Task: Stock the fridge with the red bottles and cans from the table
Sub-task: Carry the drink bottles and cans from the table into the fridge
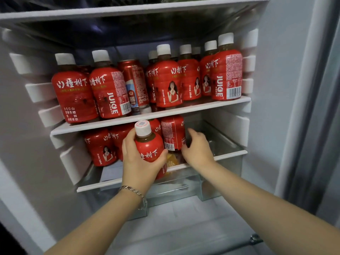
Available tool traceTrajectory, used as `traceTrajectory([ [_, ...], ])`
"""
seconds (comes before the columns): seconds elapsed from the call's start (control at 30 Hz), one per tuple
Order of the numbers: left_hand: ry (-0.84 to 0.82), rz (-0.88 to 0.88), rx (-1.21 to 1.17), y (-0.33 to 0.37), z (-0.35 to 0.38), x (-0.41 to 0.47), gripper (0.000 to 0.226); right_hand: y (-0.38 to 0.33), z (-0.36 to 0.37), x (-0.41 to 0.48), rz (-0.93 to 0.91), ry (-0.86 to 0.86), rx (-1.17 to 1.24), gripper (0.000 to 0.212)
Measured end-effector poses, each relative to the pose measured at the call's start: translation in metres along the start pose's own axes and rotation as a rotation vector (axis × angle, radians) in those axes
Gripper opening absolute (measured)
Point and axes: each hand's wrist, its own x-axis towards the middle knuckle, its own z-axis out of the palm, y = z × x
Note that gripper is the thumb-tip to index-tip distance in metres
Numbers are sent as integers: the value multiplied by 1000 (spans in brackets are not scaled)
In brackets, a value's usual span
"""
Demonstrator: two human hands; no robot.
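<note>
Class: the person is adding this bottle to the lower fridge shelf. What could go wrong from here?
The juice bottle in the left hand sits close under the upper shelf edge; its cap may catch there. The lower-shelf bottles stand packed; pushing in could topple one.

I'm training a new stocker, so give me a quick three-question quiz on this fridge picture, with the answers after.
1. True or false: the left hand holds nothing.
2. The Coca-Cola can stands on: A the middle shelf; B the bottom shelf; C the top shelf.
3. What colour is the cap of the juice bottle in the left hand?
Key: 1 false; 2 A; 3 white.
</note>
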Motion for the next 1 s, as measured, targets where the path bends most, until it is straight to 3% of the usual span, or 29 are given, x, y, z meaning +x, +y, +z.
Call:
traceTrajectory([
  [0.07,-17,-27,-41,1,-2,0,79,-2,-7,-21,-107,-7,315,48],
  [0.13,-94,-33,-101,5,-2,2,75,-9,-15,-37,-187,-203,482,56],
  [0.23,-258,-6,-170,15,3,3,70,-16,-28,-39,-227,-497,485,76],
  [0.3,-348,-16,-189,21,8,5,67,-19,-35,-36,-223,-539,425,89],
  [0.43,-592,-34,-130,19,17,13,35,-13,-41,-36,-213,-284,361,86],
  [0.47,-606,33,-72,16,18,15,39,-11,-42,-37,-219,-222,341,84],
  [0.53,-594,189,105,11,17,17,50,-7,-45,-36,-205,-109,301,81],
  [0.67,-417,524,551,3,28,29,46,1,-55,-27,-100,62,151,83],
  [0.83,-482,345,965,8,53,49,57,4,-51,-21,-20,154,-47,90],
  [1.0,-485,404,1103,-8,61,54,70,14,-49,-9,-3,200,-115,91],
])
